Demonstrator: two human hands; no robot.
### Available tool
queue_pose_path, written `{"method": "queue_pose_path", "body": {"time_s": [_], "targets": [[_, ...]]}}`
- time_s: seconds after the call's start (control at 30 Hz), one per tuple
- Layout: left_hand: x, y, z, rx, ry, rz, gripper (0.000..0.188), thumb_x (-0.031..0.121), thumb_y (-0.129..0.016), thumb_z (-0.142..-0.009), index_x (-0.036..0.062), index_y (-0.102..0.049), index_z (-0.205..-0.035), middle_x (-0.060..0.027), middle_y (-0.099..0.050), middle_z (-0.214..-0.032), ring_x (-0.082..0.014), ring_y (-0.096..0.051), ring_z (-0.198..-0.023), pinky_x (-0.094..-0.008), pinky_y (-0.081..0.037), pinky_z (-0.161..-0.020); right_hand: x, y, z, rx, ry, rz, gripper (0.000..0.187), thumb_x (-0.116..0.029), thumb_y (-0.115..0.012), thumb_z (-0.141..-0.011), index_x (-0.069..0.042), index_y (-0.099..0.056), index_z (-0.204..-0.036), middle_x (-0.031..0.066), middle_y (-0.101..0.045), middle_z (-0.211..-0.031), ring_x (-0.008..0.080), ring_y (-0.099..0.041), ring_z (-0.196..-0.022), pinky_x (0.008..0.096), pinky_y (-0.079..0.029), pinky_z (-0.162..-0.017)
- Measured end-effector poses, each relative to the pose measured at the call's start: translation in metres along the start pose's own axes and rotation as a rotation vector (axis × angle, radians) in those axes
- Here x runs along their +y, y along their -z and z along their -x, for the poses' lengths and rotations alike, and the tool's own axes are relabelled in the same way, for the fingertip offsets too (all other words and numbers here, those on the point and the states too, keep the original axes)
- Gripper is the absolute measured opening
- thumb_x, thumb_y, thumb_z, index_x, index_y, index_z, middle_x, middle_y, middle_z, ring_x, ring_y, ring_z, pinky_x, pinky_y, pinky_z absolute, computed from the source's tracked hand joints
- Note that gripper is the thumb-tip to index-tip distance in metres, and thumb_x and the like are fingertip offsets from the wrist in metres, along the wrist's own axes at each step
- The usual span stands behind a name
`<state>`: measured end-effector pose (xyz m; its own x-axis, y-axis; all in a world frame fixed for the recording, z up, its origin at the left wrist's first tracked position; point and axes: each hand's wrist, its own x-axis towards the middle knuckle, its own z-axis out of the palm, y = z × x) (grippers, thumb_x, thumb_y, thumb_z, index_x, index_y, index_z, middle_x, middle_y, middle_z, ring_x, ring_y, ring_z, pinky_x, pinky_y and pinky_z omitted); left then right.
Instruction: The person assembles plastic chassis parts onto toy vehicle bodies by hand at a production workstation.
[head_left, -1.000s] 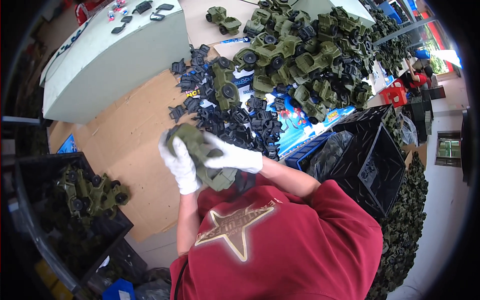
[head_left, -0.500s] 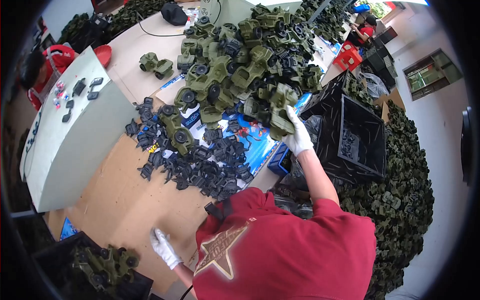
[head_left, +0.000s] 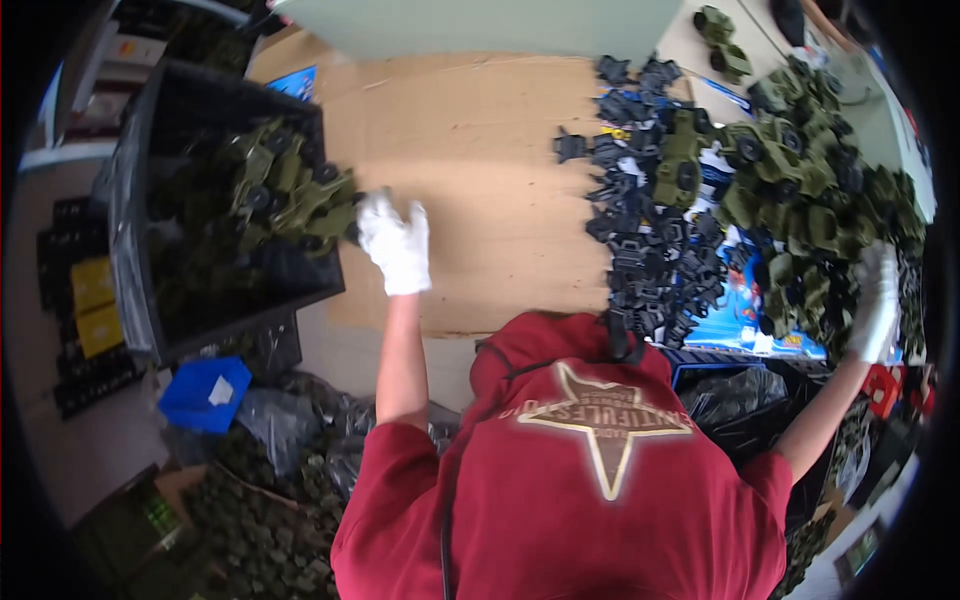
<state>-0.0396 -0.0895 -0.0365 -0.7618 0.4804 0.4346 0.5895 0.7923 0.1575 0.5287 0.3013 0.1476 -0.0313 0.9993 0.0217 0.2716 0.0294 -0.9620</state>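
Observation:
My left hand, in a white glove, is at the right rim of a black crate. Its thumb stands apart from the fingers, beside several olive-green toy jeeps in that crate. At the far right, my right hand, also gloved, is closed at the edge of a heap of green toy jeeps. A green jeep body is against its fingers, partly hidden by blur. Small black plastic parts lie in a loose band left of the heap, with one green jeep on them.
Brown cardboard covers the table between crate and parts. A pale green machine housing borders the far side. Below the crate are a blue bin and dark plastic bags. Another black container stands below the table's right part.
The view has swung left, bringing the crate of jeeps fully in. My left hand has moved from over the cardboard to the crate's rim. My right hand remains by the heap.

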Motion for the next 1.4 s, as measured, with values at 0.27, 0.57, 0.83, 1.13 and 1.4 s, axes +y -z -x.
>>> {"method": "queue_pose_path", "body": {"time_s": [0.27,0.57,0.83,1.13,1.4], "targets": [[-0.078,-0.005,-0.027,-0.37,0.183,-0.302,0.073,0.046,-0.08,-0.069,0.0075,-0.057,-0.127,-0.018,-0.056,-0.128,-0.0343,-0.046,-0.128,-0.0523,-0.034,-0.111,0.031,-0.231,0.169,-0.831,0.355,0.551,0.031,-0.021,-0.069,-0.088,-0.007,-0.068,-0.115,0.016,-0.071,-0.105,0.0321,-0.068,-0.096,0.0371,-0.052,-0.087],[0.028,0.015,0.049,-0.158,0.054,0.755,0.043,0.017,-0.083,-0.077,-0.0012,-0.065,-0.112,-0.0137,-0.062,-0.115,-0.0262,-0.056,-0.118,-0.0392,-0.044,-0.104,0.089,-0.318,0.171,-0.574,0.627,0.685,0.039,-0.014,-0.065,-0.083,-0.013,-0.061,-0.121,0.0124,-0.064,-0.114,0.0323,-0.062,-0.103,0.0429,-0.051,-0.083],[0.036,-0.003,0.094,-0.373,1.171,2.109,0.049,0.05,-0.046,-0.101,0.012,-0.052,-0.131,-0.007,-0.06,-0.125,-0.0194,-0.06,-0.106,-0.039,-0.058,-0.078,0.094,-0.374,0.137,-0.649,0.924,0.867,0.021,-0.022,-0.074,-0.072,-0.02,-0.071,-0.093,0.0074,-0.057,-0.129,0.0336,-0.046,-0.125,0.0507,-0.04,-0.091],[-0.033,0.003,0.056,-0.494,1.107,1.132,0.061,0.063,-0.045,-0.096,0.0083,-0.058,-0.12,-0.001,-0.065,-0.109,-0.015,-0.063,-0.086,-0.0341,-0.055,-0.073,0.097,-0.397,0.152,-1.149,-0.058,0.242,0.035,-0.022,-0.061,-0.096,0.001,-0.061,-0.123,0.0147,-0.069,-0.112,0.0193,-0.064,-0.107,0.0304,-0.049,-0.093],[-0.036,-0.02,0.041,-0.407,0.831,0.834,0.111,0.068,-0.062,-0.083,-0.0101,-0.019,-0.15,-0.0276,-0.037,-0.15,-0.032,-0.04,-0.139,-0.0358,-0.033,-0.113,0.115,-0.431,0.177,-0.901,0.918,0.547,0.03,-0.026,-0.057,-0.093,-0.008,-0.066,-0.115,0.0186,-0.069,-0.1,0.0374,-0.065,-0.096,0.0421,-0.052,-0.085]]}}
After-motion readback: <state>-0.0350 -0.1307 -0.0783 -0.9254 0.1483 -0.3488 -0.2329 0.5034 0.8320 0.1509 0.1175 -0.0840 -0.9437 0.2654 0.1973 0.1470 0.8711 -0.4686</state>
